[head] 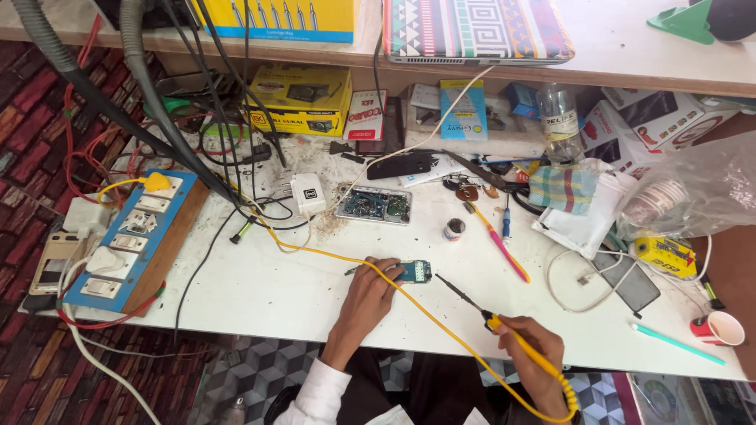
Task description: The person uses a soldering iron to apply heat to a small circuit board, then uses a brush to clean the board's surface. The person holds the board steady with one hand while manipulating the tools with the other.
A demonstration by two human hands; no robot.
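Soldering at a cluttered white counter [260, 291], a small circuit board pinned low in the frame's centre.

Left to right: the left hand [368, 290] presses the small circuit board [413, 271] flat, its long axis running across the frame. Just right of it, the soldering iron [472, 303] slants up-left from the right hand [526, 340], which grips its yellow handle, tip near the board but apart. Far right, a red paper cup [718, 328]; I cannot tell its contents.

You have open table [260, 291] to the left of your left hand [368, 293], up to the blue switch board [130, 240]. A yellow cable [441, 323] crosses between both hands. Behind them, the opened phone [376, 205], small pot [453, 229] and pink pen [498, 244] block the way.
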